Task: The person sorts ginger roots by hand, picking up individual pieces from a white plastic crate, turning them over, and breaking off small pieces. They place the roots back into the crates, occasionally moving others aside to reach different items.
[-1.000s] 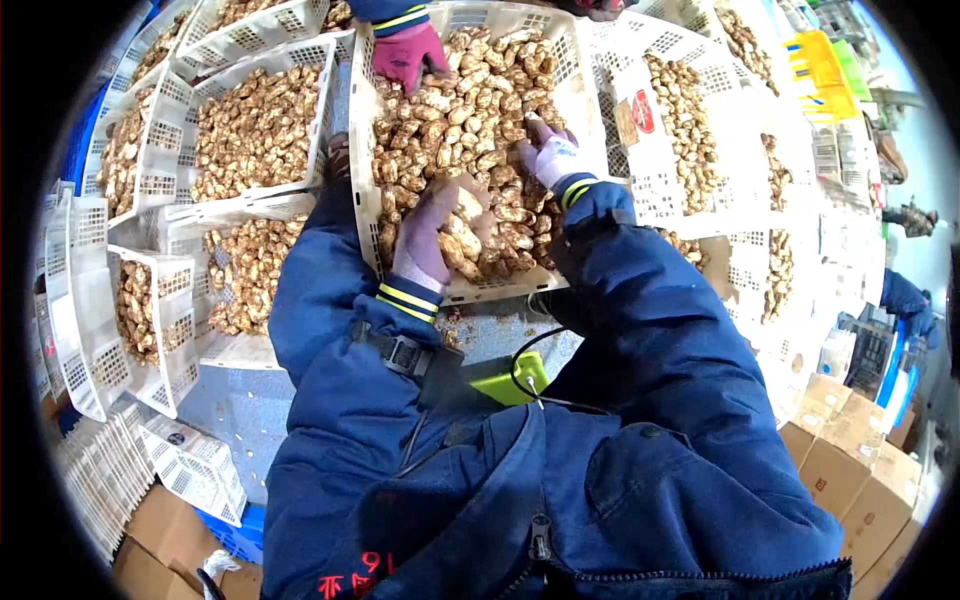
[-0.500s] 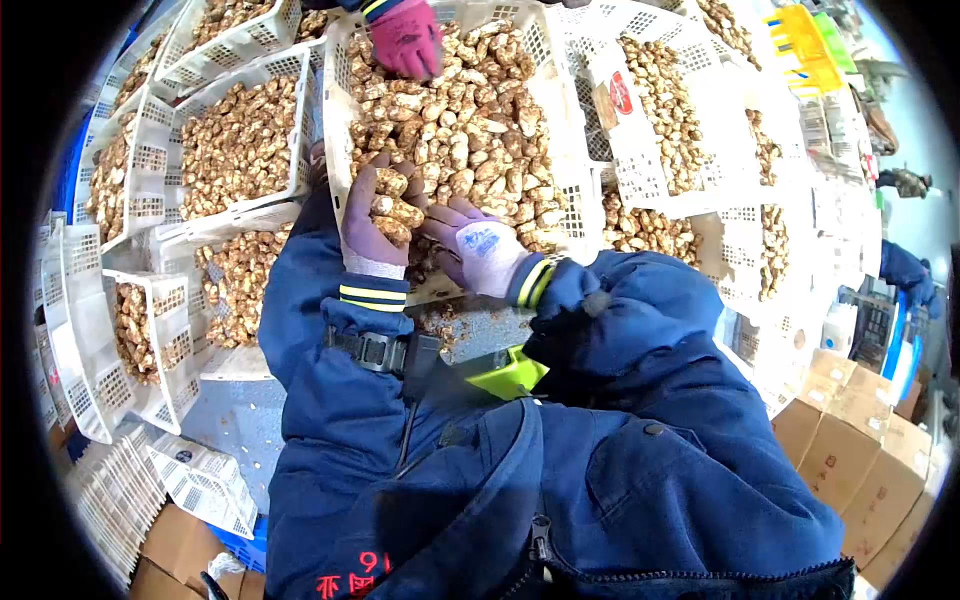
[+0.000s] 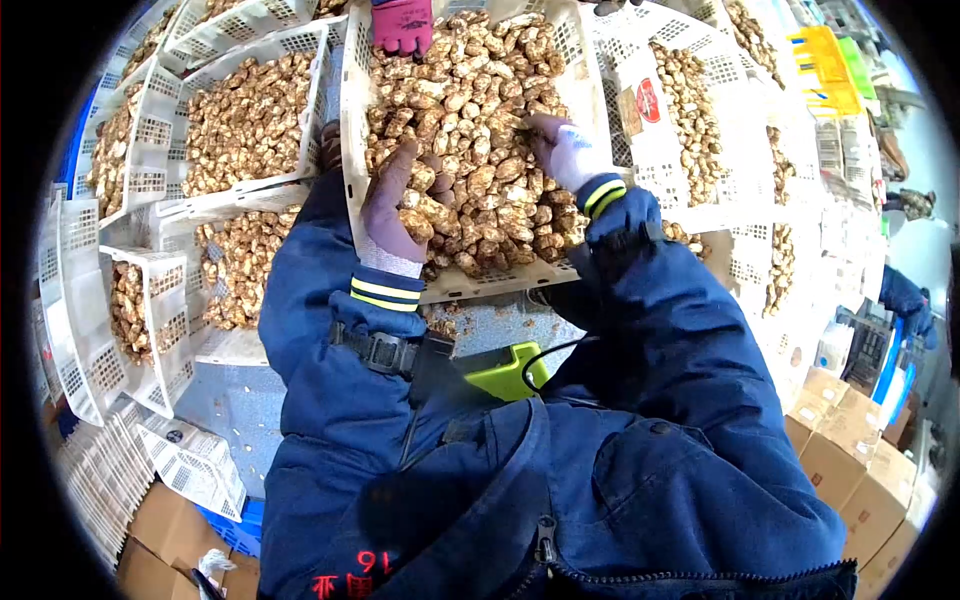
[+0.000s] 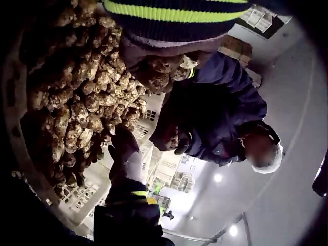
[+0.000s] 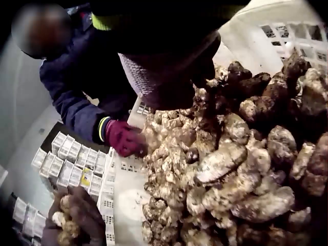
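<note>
A white perforated crate [image 3: 352, 130] in front of me is heaped with lumpy, elongated brown-and-cream pieces [image 3: 480, 170], soil-stained like mushrooms or tubers. My gloved left hand [image 3: 388, 215], over the crate's near-left part, holds a few of these pieces [image 5: 64, 220] in curled fingers, as the right wrist view shows. At the right side of the heap, my gloved right hand [image 3: 570, 150] reaches in with its fingertips among the pieces. Whether those fingers grip one I cannot tell. In the left wrist view the right hand [image 4: 125, 154] touches the pile's edge.
Another person's pink-gloved hand [image 3: 403, 28] is at the crate's far-left end. More filled crates stand to the left [image 3: 250, 130] and right [image 3: 690, 130]. A lime-green object [image 3: 510, 372] lies below the crate's near edge. Cardboard boxes [image 3: 850, 440] stand lower right.
My right hand went from the heap to beside my left hand, then back to the right side. My left hand moved left, still holding pieces. The pink-gloved hand drew back toward the far edge.
</note>
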The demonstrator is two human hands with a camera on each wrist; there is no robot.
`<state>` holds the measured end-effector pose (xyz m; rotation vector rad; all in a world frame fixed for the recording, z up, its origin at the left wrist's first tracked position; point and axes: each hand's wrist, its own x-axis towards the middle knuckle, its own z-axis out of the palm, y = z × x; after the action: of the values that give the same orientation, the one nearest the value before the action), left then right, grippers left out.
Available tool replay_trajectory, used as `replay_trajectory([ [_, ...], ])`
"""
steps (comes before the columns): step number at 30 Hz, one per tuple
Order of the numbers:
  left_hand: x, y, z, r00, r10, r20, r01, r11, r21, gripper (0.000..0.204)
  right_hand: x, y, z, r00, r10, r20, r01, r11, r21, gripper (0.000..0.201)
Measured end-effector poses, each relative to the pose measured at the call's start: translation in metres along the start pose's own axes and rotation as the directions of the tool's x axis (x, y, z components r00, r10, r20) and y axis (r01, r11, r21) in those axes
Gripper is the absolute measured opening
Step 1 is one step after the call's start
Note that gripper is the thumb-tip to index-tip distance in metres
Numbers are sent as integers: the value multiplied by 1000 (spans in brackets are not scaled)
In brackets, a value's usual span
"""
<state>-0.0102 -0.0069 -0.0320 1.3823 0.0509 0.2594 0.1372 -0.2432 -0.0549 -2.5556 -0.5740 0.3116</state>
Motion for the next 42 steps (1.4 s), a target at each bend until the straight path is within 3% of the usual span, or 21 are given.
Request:
replay_trajectory([
  [1,-1,0,-2,997,62,35,-69,974,218,36,-9,0,6,988,-124,89,124,992,9,37],
  [3,1,6,12,965,-264,-4,249,916,-313,38,-37,-25,12,981,-190,42,194,971,-142,34],
  [4,2,12,18,939,-344,3,315,855,-412,38,-40,-33,19,980,-199,-32,188,959,-212,34],
  [6,3,21,23,871,-490,38,415,693,-589,37,-32,-40,19,999,-26,34,37,920,-389,27],
  [7,2,17,24,826,-563,14,470,676,-567,40,-30,-40,19,998,-5,59,28,917,-399,26],
  [8,-1,20,27,852,-523,2,444,721,-533,40,-27,-40,17,996,16,82,19,912,-409,25],
  [11,0,9,20,838,-536,107,473,612,-633,42,-34,-26,-2,987,59,149,-73,993,91,22],
  [12,0,7,20,821,-558,117,484,573,-661,43,-40,-21,-8,957,217,194,-254,948,194,20],
  [13,0,7,22,804,-581,129,495,532,-688,45,-42,-2,-5,953,206,223,-292,826,482,19],
  [15,-1,28,33,786,-609,101,528,577,-623,51,-53,14,-16,961,92,262,-277,376,884,21],
  [18,0,20,33,792,-566,230,559,518,-648,64,-80,-33,-53,945,120,304,-305,-7,952,35],
  [20,0,30,36,771,-571,283,593,482,-645,66,-91,-47,-60,948,-23,318,-309,-314,898,26],
  [21,0,35,39,755,-599,269,606,479,-635,69,-98,-55,-68,924,-22,382,-372,-284,884,38],
  [24,-1,42,44,741,-627,241,607,473,-639,69,-102,-81,-77,922,-150,358,-386,-433,815,44],
  [29,-3,35,42,708,-665,237,650,482,-588,66,-96,-58,-60,915,-39,402,-393,-310,866,31],
  [32,-6,23,37,639,-748,180,704,474,-529,60,-92,-32,-45,901,-159,404,-434,-317,843,35],
  [35,2,-11,7,697,-664,271,620,367,-694,62,-91,-38,-46,915,-101,390,-400,-338,852,38],
  [38,42,10,-42,925,-228,305,370,346,-862,73,-93,-46,-47,943,-109,316,-334,-320,887,45],
  [39,53,55,-44,938,-341,59,184,345,-921,76,-95,-54,-51,950,-86,301,-313,-252,916,47],
  [40,60,88,-45,880,-438,-186,-14,368,-930,79,-96,-60,-56,957,-69,283,-291,-179,940,50],
  [42,74,85,-59,758,-534,-375,-86,487,-869,84,-96,-66,-62,941,-52,335,-339,-110,934,55],
])
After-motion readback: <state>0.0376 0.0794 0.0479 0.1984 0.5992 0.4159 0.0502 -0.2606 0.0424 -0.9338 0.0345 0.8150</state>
